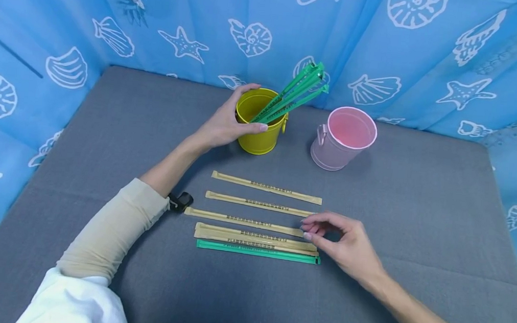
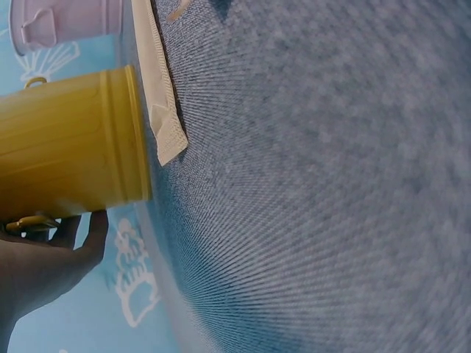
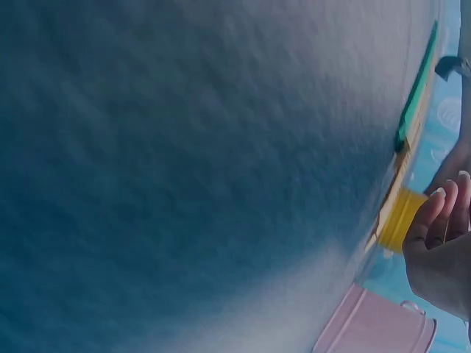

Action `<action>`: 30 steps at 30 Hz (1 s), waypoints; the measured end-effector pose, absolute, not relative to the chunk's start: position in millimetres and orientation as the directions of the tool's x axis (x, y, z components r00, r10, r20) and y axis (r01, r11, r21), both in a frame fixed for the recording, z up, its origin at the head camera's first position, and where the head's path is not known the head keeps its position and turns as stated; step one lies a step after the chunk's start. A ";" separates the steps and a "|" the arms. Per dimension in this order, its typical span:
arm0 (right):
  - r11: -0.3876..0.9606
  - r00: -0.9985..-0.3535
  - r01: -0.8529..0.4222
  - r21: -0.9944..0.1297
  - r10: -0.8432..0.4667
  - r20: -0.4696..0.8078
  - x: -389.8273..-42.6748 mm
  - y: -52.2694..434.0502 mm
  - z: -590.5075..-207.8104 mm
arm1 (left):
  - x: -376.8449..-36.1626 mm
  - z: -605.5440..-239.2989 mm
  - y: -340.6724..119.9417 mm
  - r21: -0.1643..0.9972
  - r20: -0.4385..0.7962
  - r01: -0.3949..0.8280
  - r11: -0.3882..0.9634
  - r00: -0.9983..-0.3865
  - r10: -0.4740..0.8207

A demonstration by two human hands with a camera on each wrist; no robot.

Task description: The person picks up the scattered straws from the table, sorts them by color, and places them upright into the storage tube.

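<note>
**Inspector:** Report both hands and what surrounds them.

**Operator:** I see the left hand (image 1: 224,125) wrapped round the small yellow metal bucket (image 1: 258,125), thumb on the near wall and fingers curled over the far rim. The bucket stands upright on the grey cloth table (image 1: 419,222) and holds a bundle of green wrapped sticks (image 1: 294,95) leaning out to the right. The right hand (image 1: 348,244) hovers at the right ends of the row of tan paper-wrapped sticks (image 1: 253,217), fingers bent, thumb and forefinger close together at the tip of the third one. I cannot tell whether they actually pinch it.

**Inspector:** How do the sticks lie?

**Operator:** Five tan ones lie roughly parallel, left to right, in front of the bucket; the nearest two overlap. A single green wrapped stick (image 1: 257,252) lies just beside them on the near side.

**Inspector:** Anything else about, or in the way?

**Operator:** A pink metal bucket (image 1: 343,138) stands upright just right of the yellow one, apart from it. A small black clip (image 1: 182,201) sits by the left forearm. A blue shell-patterned curtain (image 1: 114,15) closes three sides. Nothing lies between the right hand and the buckets.
</note>
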State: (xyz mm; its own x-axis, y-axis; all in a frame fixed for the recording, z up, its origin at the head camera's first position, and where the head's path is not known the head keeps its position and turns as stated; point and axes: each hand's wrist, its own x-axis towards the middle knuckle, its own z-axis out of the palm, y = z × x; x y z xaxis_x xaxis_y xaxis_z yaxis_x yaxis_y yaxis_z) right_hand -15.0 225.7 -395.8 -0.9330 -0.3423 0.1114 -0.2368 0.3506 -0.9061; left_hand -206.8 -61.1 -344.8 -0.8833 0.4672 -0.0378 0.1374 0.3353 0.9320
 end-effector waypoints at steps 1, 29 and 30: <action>0.350 -0.929 -0.248 -0.903 -0.350 0.119 -12.9 225.2 -397.4 | -206.6 -344.5 -61.0 0.932 -0.037 0.138 0.335 -0.884 0.467; 0.579 -0.917 -0.358 -0.732 -0.364 0.162 14.3 200.3 -426.0 | -204.7 -342.8 -60.0 0.928 -0.051 0.129 0.351 -0.886 0.461; 0.596 -0.918 -0.361 -0.717 -0.363 0.160 14.7 199.2 -426.4 | -204.6 -342.5 -60.2 0.929 -0.049 0.130 0.347 -0.886 0.462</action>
